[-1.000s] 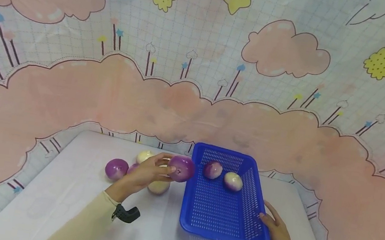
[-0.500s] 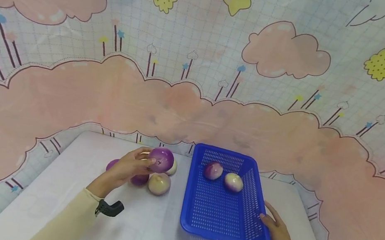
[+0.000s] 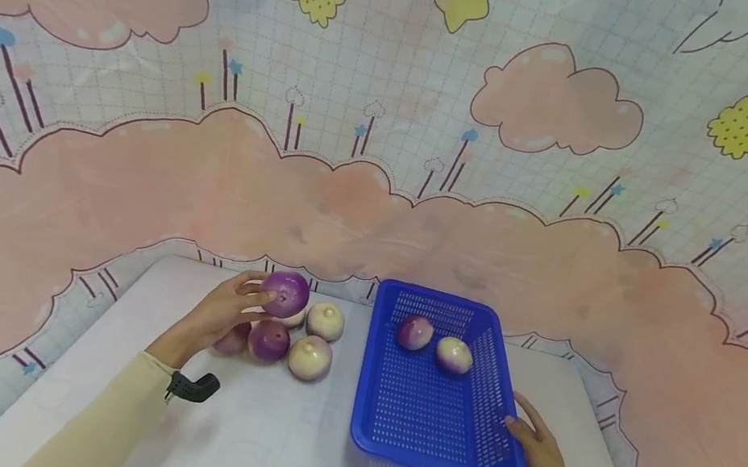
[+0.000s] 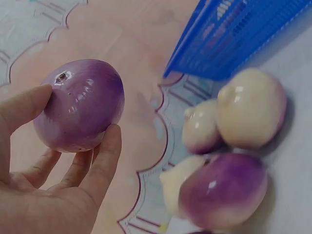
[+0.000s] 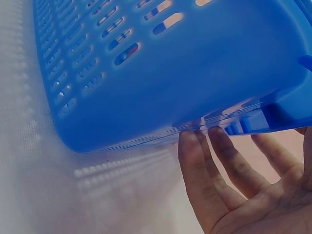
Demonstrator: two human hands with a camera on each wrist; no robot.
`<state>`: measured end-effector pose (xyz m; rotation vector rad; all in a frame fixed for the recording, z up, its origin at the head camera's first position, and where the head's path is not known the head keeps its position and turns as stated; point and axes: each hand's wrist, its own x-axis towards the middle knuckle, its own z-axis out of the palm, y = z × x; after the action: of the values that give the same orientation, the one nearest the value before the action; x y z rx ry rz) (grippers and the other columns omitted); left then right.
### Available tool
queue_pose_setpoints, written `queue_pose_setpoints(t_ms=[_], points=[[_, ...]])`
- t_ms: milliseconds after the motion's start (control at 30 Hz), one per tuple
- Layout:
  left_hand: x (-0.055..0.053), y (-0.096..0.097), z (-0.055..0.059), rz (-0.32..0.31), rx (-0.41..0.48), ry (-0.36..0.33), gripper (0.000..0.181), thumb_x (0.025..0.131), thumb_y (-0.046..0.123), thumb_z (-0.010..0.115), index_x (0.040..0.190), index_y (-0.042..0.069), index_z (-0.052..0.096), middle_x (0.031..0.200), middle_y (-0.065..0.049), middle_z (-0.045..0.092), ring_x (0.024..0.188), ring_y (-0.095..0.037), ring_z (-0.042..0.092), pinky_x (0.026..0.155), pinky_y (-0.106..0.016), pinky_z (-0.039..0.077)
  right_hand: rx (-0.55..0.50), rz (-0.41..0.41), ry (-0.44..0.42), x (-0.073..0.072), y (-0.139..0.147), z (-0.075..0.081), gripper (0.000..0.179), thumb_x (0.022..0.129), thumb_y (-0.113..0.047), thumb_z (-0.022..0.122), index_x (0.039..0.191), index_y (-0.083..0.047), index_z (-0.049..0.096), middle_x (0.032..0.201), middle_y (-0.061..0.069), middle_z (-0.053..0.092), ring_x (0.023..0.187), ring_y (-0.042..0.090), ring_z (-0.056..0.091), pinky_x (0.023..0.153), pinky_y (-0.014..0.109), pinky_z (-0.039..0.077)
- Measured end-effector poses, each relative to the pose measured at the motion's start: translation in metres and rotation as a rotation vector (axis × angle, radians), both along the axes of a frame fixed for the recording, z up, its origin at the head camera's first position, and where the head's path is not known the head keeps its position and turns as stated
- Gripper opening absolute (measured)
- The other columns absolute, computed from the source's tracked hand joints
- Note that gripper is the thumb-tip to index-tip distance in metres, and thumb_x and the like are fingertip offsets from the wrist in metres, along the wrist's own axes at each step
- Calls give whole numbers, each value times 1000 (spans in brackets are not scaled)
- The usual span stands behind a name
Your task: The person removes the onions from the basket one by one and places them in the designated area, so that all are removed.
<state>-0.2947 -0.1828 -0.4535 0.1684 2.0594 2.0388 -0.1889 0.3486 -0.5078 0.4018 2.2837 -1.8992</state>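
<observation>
My left hand (image 3: pixel 218 313) holds a purple turnip (image 3: pixel 286 294) between thumb and fingers, raised over a group of turnips at the left. In the left wrist view the thumb presses one side of the held turnip (image 4: pixel 83 105), fingertips on the other. Below it lie purple and cream turnips, among them a purple one (image 3: pixel 269 340) and a cream one (image 3: pixel 310 358). My right hand (image 3: pixel 547 461) grips the right side of a blue plastic basket (image 3: pixel 433 465), thumb at the rim. The right wrist view shows its fingertips (image 5: pixel 189 141) against the basket's outer wall.
Inside the basket, toward its far end, sit a purple-and-white turnip (image 3: pixel 415 332) and a mostly cream one (image 3: pixel 453 355). Everything stands on a white table (image 3: pixel 267 445). A cartoon-printed cloth (image 3: pixel 346 221) hangs behind the table.
The left hand has moved left with the purple turnip, from beside the basket's left rim to over the turnip group. The right hand and basket have stayed in place.
</observation>
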Motion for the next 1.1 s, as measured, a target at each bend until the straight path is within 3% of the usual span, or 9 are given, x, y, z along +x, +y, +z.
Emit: queue_pose_setpoints(t_ms=[200,467,767,1100], points=[[-11,-20,1,19,-40,24,68,99,23,59,150,-1,21,146,-28,34,108,-11,59,106,-43,48,-4,2,6,0,0,-1,70,98,-40,57,157,-29,22,158,23,29,140,46,38,108,55,44],[-25,-42,-8,29,-70,69,69,100,21,56,151,-4,18,144,-30,33,101,-5,61,105,-41,49,-4,2,0,-1,1,-1,70,97,-42,57,157,-31,21,159,22,28,141,45,36,110,55,42],[-48,-57,-19,23,-98,32,65,101,15,55,149,-8,19,145,-35,28,96,-4,60,104,-41,50,-1,-1,2,0,0,-2,70,97,-41,57,157,-30,22,159,22,29,141,44,37,110,54,42],[-58,-66,-34,15,-175,9,63,100,14,55,149,-8,22,139,-31,38,99,-7,59,108,-48,45,3,-1,18,0,0,-1,70,97,-39,58,157,-28,23,155,23,35,135,37,47,104,47,50]])
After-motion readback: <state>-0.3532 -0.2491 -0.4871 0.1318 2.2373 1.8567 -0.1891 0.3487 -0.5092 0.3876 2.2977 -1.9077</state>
